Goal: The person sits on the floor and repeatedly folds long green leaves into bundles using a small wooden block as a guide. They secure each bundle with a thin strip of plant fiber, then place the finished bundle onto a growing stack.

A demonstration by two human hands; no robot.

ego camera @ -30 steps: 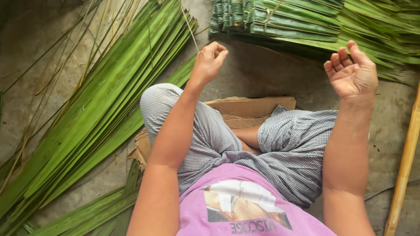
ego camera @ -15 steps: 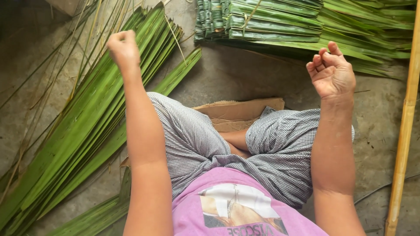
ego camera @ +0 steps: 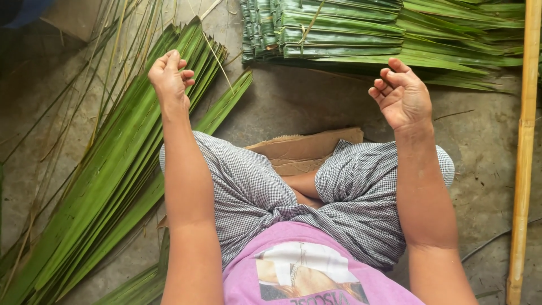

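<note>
**Hands Raised Over Palm Leaves**

The person sat cross-legged on a flattened piece of cardboard (ego camera: 307, 148) laid on the concrete floor (ego camera: 316, 104), both hands lifted. The left hand (ego camera: 170, 76), up at about ten o'clock, was loosely curled with fingertips drawn together over the pile of long green leaves (ego camera: 107, 169); a thin pale leaf rib (ego camera: 216, 53) ran just beside it, but whether the fingers actually pinched it I could not tell. The right hand (ego camera: 402, 97), at about one o'clock, was half open, fingers bent, palm empty, touching nothing.

The loose leaves fanned from seven o'clock up toward eleven o'clock, lying flat on the floor beside the left knee. At twelve o'clock, well apart from both hands, a stack of folded leaf strips (ego camera: 322, 31) lay bundled, with more leaf lengths trailing off toward two o'clock. A bamboo pole (ego camera: 522, 152) ran along the right edge at three o'clock.

By my judgement the leaves would be light and pliant along their length, stiffened only by the midrib, smooth-faced and apt to split lengthwise if tugged crosswise. The sound place to take one would be near its base end, pinched across the rib, not by the thin tip. The stripped ribs looked springy and easily snapped.
</note>
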